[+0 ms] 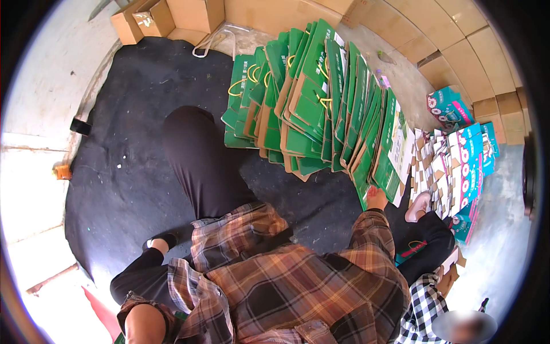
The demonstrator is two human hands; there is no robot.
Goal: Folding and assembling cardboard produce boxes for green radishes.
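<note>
My right hand (376,199) is closed on the lower corner of a green flattened carton (392,150) with a white side panel, at the near right end of a fanned row. Other green flattened cartons (309,109), several with yellow cord handles (325,104), lean on one another in that row. My left forearm (144,324) shows bare below its plaid sleeve at the lower left and runs out of the picture, so the left hand is hidden. A bit of green shows beside that forearm.
A black sheet (132,143) covers the floor. Brown cartons (447,28) line the far and right sides. Teal printed cartons (450,108) and a stack of white-edged folded ones (438,172) stand at right. A person in a checked shirt (421,309) sits at the lower right.
</note>
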